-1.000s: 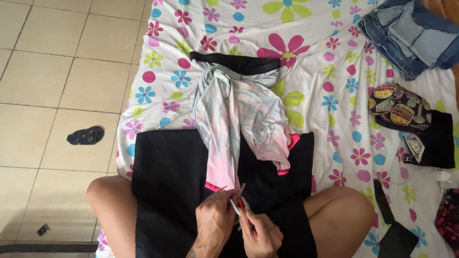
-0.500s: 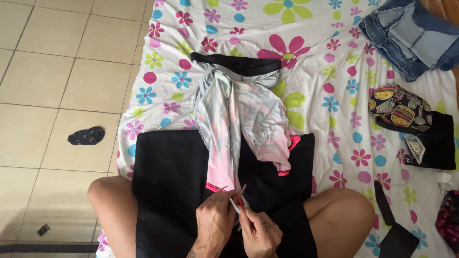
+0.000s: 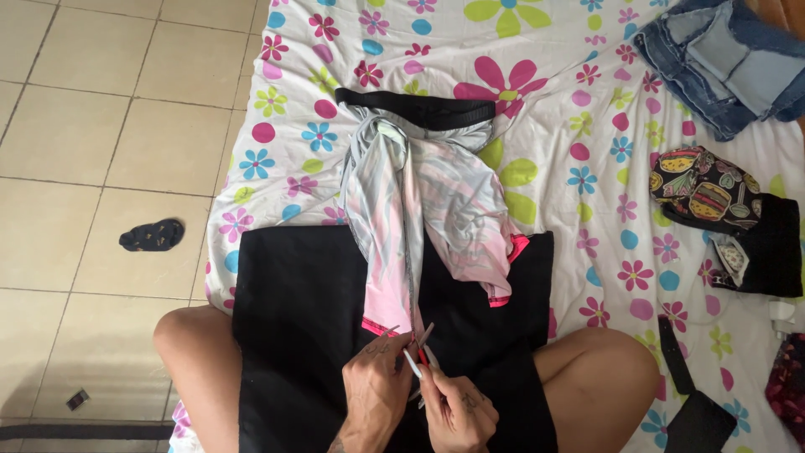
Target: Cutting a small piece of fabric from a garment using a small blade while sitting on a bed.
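Scissors (image 3: pixel 417 359) pinched in right hand (image 3: pixel 457 411), left hand (image 3: pixel 377 390) gripping pink-grey garment (image 3: pixel 423 218) hem at black cloth's (image 3: pixel 293 319) near edge; keep hem taut, snip shallow.

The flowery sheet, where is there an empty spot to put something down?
Bare flowery sheet lies between the black waistband and the folded jeans, and left of the pink-grey garment by the floor tiles. It's crowded at the right edge near the patterned pouch and around both hands.
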